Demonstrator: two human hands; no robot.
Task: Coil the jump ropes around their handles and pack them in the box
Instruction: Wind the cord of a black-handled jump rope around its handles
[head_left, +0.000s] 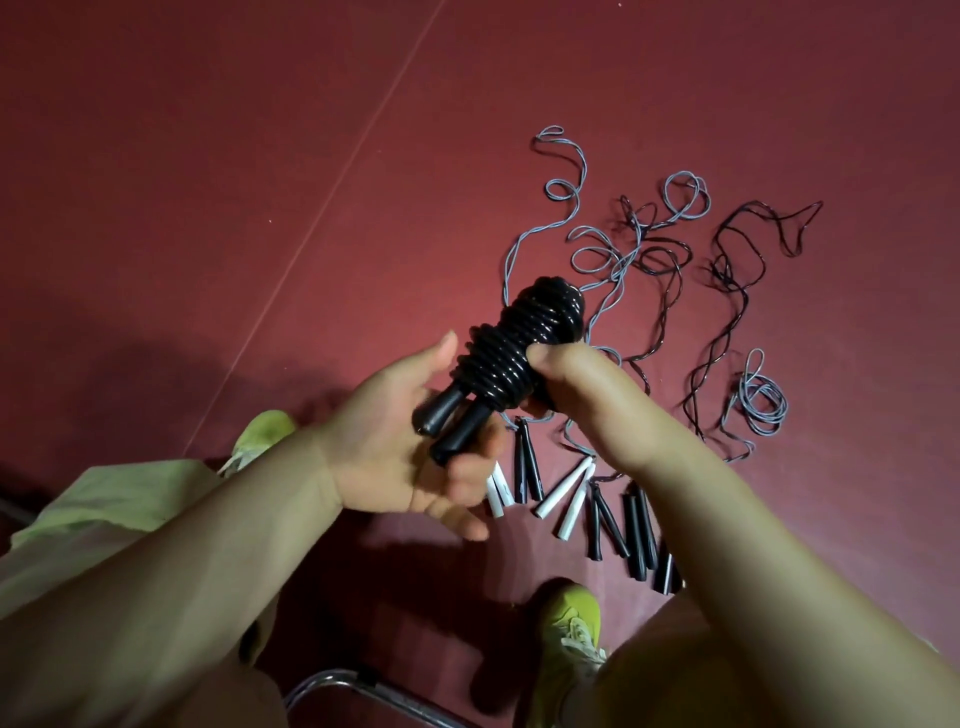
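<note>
a coiled black rope (511, 343) was held above the red floor (208, 208), its two handles (452, 421) side by side at the lower end. the right hand (566, 379) was curled round the coil, thumb pressed on top. the left hand (410, 447) was held loosely open under the handles. loose ropes (675, 270) were spread on the floor to the right, their handles just below the hands; wide bare floor was left to the left.
</note>
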